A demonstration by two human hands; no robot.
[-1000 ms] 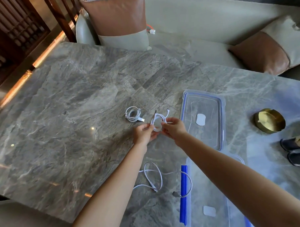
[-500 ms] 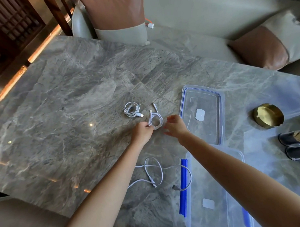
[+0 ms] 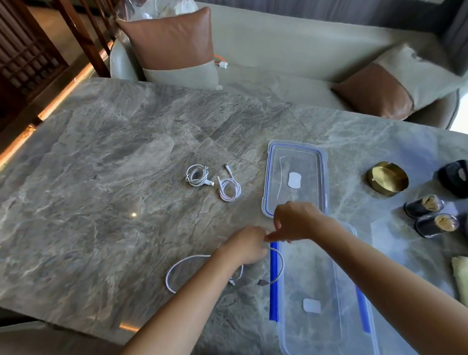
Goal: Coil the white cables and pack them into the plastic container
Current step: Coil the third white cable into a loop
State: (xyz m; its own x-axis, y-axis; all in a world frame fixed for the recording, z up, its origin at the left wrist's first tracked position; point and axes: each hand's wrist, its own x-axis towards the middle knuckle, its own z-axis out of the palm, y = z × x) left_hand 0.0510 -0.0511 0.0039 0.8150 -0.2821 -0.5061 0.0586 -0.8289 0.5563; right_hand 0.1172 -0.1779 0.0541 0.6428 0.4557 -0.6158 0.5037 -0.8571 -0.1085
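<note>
The loose white cable [image 3: 175, 269] lies on the surface [image 3: 109, 208] near its front edge, with one end crossing the rim of the plastic container [image 3: 320, 331]. The left hand [image 3: 246, 246] grips its middle with curled fingers. The right hand [image 3: 295, 220] meets the left with its fingers bent down, and it is unclear whether it pinches the cable. Two coiled cables [image 3: 198, 175] [image 3: 229, 189] lie farther back, beside the lid [image 3: 293, 159].

Both bare forearms rise from the lower edge toward the centre. The left hand [image 3: 243, 247] curls over a white cable [image 3: 166, 280]. The right hand [image 3: 295, 220], knuckles up and fingers bent, touches the left hand's fingertips.
</note>
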